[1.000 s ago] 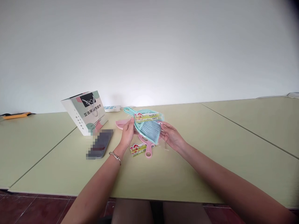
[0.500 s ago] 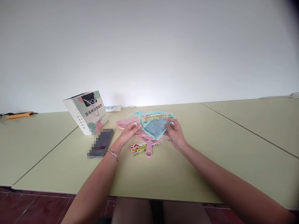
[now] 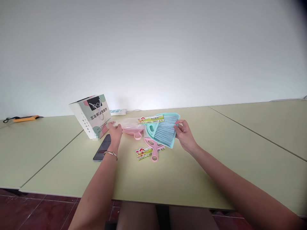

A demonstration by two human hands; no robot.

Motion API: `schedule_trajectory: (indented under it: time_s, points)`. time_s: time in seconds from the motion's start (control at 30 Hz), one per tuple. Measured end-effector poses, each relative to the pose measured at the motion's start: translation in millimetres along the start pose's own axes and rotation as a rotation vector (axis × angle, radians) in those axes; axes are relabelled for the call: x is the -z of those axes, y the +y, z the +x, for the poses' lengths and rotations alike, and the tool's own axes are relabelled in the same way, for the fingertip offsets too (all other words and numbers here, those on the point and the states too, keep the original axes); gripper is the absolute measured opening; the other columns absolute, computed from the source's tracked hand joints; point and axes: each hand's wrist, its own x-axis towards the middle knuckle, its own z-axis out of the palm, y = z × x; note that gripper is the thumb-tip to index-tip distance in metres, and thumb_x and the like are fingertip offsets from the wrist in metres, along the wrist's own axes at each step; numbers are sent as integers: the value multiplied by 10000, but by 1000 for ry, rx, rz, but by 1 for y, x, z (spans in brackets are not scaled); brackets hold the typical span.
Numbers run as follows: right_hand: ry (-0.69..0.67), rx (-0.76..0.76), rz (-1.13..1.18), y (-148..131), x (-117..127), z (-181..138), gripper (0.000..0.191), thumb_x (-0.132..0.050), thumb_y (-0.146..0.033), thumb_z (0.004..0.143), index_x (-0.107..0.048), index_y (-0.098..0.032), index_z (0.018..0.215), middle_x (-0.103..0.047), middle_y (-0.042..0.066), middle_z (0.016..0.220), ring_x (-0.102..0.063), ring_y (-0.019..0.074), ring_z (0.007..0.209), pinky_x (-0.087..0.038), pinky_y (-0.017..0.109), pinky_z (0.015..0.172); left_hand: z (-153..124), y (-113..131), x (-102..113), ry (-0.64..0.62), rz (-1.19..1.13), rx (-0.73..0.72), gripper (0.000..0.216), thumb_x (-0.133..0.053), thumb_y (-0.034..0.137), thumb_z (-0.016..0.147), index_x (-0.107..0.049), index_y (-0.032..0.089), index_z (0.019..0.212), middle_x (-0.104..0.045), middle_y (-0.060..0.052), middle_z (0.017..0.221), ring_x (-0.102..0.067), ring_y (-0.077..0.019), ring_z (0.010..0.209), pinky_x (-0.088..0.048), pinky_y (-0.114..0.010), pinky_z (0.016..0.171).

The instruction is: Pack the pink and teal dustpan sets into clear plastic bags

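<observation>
My right hand pinches the bristle edge of a teal dustpan and brush set, held tilted above the table. A printed cardboard label lies across the set's handle end. My left hand is closed on the end of a clear plastic bag, which stretches from the label toward the paper bag. Beneath it a pink dustpan rests on the table. A pink hand brush, its bristles partly hidden by the teal set, lies over a second label.
A printed paper gift bag stands left of my left hand. A phone lies before it, partly behind my wrist. At the back are a white power strip and an orange object with a black strap.
My left hand has moved left, drawing the clear bag off the teal set. The set has turned so its bristles face right, with my right hand still on it.
</observation>
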Motion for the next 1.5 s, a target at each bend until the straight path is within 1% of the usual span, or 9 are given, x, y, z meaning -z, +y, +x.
schedule_trajectory:
  time_s: [0.23,0.4,0.5,0.67,0.83,0.97,1.07,1.3,1.5]
  points:
    - [109,536,-668,-18,29,1,76,-503,-241,766,-472,-244,835,-461,-41,639,-340,91,453,-287,259,471,-2,1,9,68,438,-93,542,-550,158,714,-343,104,1213,-597,-119,885,-593,-302,950,-435,-460,845]
    - [338,517,-333,-29,32,6,130,-552,-305,771,-449,-245,823,-389,-56,617,-288,80,436,-267,252,442,-17,10,3,373,425,-424,623,-572,184,723,-320,128,1291,-237,-224,1443,-238,-358,1348,-232,-566,1049]
    - [282,277,57,-24,20,6,246,-621,-367,713,-422,-262,812,-363,-74,577,-325,87,469,-281,223,445,-37,22,-9,43,128,-554,498,-549,278,800,-392,167,1259,-322,-183,1416,-308,-290,1332,-279,-486,1071]
    - [46,-55,290,-12,-1,-2,369,-707,-394,626,-447,-287,865,-471,-75,611,-458,110,569,-367,226,509,-72,37,-26,-947,-459,-129,514,-635,458,756,-487,255,1204,-535,-99,1265,-579,-242,1079,-501,-426,875]
    - [-153,-65,76,-14,-4,-7,387,-647,-461,696,-423,-295,964,-542,-45,727,-509,137,635,-436,288,576,-76,43,-25,-866,-720,-64,488,-732,430,673,-560,266,1099,-595,-46,1216,-641,-178,924,-563,-295,701]
    - [169,438,-310,-27,-1,-12,324,-566,-442,793,-428,-289,1043,-490,50,1111,-500,209,1041,-448,410,841,-82,48,-28,-826,-740,-154,426,-748,408,660,-599,249,1026,-521,-41,1339,-631,-206,1003,-564,-309,734]
    - [33,728,-615,-36,-6,-21,284,-568,-428,811,-502,-276,1042,-462,80,1126,-452,253,1125,-393,462,929,-95,52,-33,-875,-672,-283,412,-749,391,665,-614,227,1018,-446,-65,1414,-593,-246,1092,-538,-345,816]
    - [-260,731,-805,-32,-10,-21,224,-523,-422,855,-593,-269,1003,-433,90,1130,-442,266,1125,-397,462,920,-112,57,-33,-904,-518,-512,351,-728,314,705,-611,205,1018,-480,-107,1383,-505,-274,1212,-435,-407,963]
    - [-75,855,-873,-29,-7,-18,108,-550,-322,827,-600,-226,830,-433,91,1053,-453,273,1054,-422,447,851,-110,70,-25,-863,-323,-692,282,-782,277,620,-668,202,867,-571,-95,1275,-381,-312,1309,-262,-501,1096]
